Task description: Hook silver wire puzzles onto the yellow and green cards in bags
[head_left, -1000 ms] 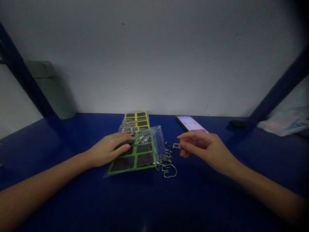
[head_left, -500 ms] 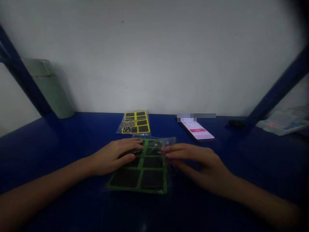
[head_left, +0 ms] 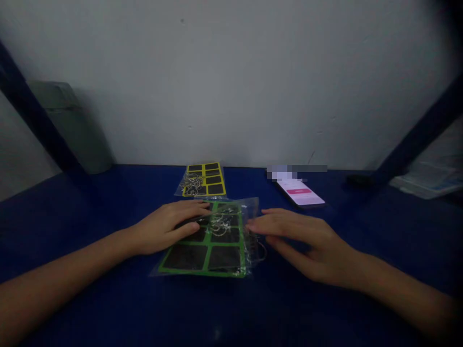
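Bench and wall: A dark blue bench top (head_left: 90, 294) is seen against a plain white wall (head_left: 231, 82), with a dark blue frame post (head_left: 39, 120) at the left; the scene is dimly lit.

Left hand: The left hand (head_left: 164, 229) is laid palm-down on the bag's left side, with the fingers open and no closed grip shown.

Right hand: The right hand (head_left: 307, 246) is held open at the bag's right edge, its fingertips (head_left: 253, 225) at or just against the plastic. Nothing is seen pinched between fingers and thumb.

Main bag: A clear plastic bag (head_left: 251, 207) is placed in front of the person, over a green-framed card of black squares (head_left: 224, 258). Silver wire hooks (head_left: 220, 224) are bunched on the card's upper part. A thin wire loop (head_left: 261, 251) is seen at the right edge, though whether it lies inside the plastic cannot be told.

Behind it: A second bag with a yellow-framed card (head_left: 213, 179) and more hooks lies just beyond, near a phone (head_left: 298, 195).

Risks: Hooks could be spilled if the bag's opening is left unsecured, though that opening cannot be made out. The plastic could be snagged by wire ends if pressed, and the two bags could be mixed up if pushed together.
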`<state>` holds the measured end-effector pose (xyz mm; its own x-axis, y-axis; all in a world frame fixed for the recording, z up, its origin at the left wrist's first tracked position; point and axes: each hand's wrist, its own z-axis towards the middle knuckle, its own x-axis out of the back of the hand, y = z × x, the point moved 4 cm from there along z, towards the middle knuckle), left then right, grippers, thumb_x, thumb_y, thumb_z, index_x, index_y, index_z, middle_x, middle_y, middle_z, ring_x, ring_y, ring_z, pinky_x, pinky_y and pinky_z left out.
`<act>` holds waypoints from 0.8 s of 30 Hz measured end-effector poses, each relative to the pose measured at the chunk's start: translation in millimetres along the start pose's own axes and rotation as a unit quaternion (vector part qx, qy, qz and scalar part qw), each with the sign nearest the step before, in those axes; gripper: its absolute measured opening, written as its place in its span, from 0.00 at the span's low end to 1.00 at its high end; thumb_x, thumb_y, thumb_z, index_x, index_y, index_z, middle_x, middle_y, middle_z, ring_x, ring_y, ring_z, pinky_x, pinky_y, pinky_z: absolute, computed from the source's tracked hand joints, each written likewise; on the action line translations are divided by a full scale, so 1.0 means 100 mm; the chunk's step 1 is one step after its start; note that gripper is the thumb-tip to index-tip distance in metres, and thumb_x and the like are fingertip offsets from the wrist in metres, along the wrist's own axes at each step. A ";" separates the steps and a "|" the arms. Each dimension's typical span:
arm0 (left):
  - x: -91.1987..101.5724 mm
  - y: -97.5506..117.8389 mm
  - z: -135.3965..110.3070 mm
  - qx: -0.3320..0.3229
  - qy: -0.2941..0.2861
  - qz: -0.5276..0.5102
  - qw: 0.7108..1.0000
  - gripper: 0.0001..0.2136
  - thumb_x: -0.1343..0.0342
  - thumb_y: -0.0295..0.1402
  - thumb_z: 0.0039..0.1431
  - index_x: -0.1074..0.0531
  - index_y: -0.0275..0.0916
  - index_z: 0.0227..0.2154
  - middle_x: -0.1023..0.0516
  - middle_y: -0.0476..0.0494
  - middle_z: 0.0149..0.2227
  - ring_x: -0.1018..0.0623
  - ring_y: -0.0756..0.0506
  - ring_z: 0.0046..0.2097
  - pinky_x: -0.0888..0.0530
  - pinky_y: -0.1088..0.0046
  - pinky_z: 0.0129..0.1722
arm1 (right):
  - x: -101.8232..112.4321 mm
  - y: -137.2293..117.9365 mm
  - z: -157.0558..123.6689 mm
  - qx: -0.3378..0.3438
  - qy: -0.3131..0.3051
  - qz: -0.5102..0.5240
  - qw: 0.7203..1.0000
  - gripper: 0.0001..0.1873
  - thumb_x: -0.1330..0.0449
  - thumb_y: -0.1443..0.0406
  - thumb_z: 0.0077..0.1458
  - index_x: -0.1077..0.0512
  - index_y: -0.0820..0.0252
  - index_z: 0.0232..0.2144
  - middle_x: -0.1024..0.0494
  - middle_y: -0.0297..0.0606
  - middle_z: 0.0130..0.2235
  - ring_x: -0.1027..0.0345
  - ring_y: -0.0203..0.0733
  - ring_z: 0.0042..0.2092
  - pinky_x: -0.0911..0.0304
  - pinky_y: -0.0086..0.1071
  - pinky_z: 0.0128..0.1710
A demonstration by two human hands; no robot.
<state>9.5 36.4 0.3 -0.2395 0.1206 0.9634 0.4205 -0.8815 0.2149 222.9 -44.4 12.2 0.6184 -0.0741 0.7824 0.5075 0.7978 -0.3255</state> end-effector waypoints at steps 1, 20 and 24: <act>0.00 -0.01 0.00 0.002 0.002 0.005 1.000 0.16 0.62 0.37 0.62 0.43 0.43 0.51 0.41 0.47 0.55 0.39 0.46 0.56 0.41 0.66 0.54 | 0.01 0.04 -0.02 0.004 0.005 -0.011 1.000 0.18 0.50 0.73 0.53 0.36 0.55 0.46 0.27 0.37 0.43 0.35 0.38 0.46 0.40 0.38 0.48; -0.01 -0.18 -0.03 0.040 0.031 0.069 0.996 0.16 0.64 0.37 0.62 0.40 0.42 0.50 0.39 0.48 0.54 0.39 0.48 0.55 0.42 0.67 0.54 | -0.03 0.38 -0.14 -0.130 -0.076 -0.015 0.988 0.17 0.46 0.71 0.50 0.34 0.57 0.44 0.28 0.35 0.33 0.34 0.35 0.35 0.37 0.32 0.36; -0.02 -0.18 -0.02 0.038 0.029 0.069 0.996 0.16 0.64 0.38 0.62 0.40 0.41 0.50 0.39 0.47 0.54 0.38 0.48 0.55 0.41 0.67 0.54 | 0.03 0.35 -0.12 -0.191 -0.002 0.026 0.981 0.14 0.45 0.67 0.50 0.32 0.56 0.41 0.27 0.34 0.30 0.34 0.35 0.31 0.36 0.31 0.30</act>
<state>0.8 51.3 -5.4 -0.2245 -0.0275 0.9741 0.5172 -0.8506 0.0952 249.4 -23.4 -3.3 0.6479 -0.0367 0.7608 0.6632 0.5184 -0.5398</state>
